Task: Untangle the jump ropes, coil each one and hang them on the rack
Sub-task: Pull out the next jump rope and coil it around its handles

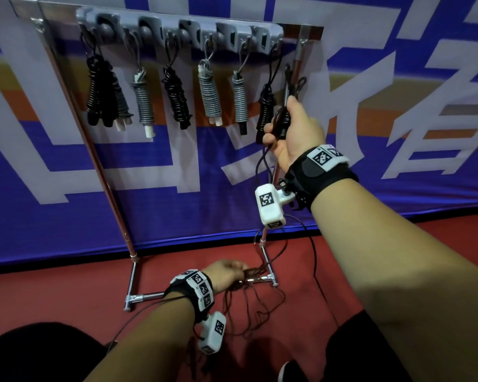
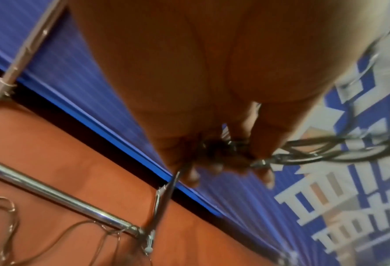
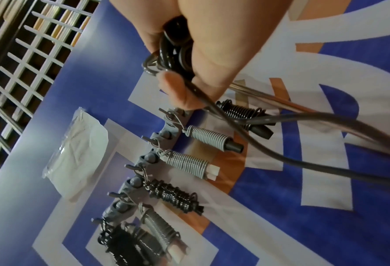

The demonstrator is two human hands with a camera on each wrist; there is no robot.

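Gripping black rope handles: right hand | left hand pinches blurred rope bunch (ends hidden)

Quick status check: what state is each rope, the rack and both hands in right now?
coiled ropes: wound up, hanging from rack hooks
rack: upright, hooks along its bar loaded
loose rope: uncoiled, trailing over the floor
right hand: raised, gripping black handles and the loose rope
left hand: low, gripping gathered loops of rope
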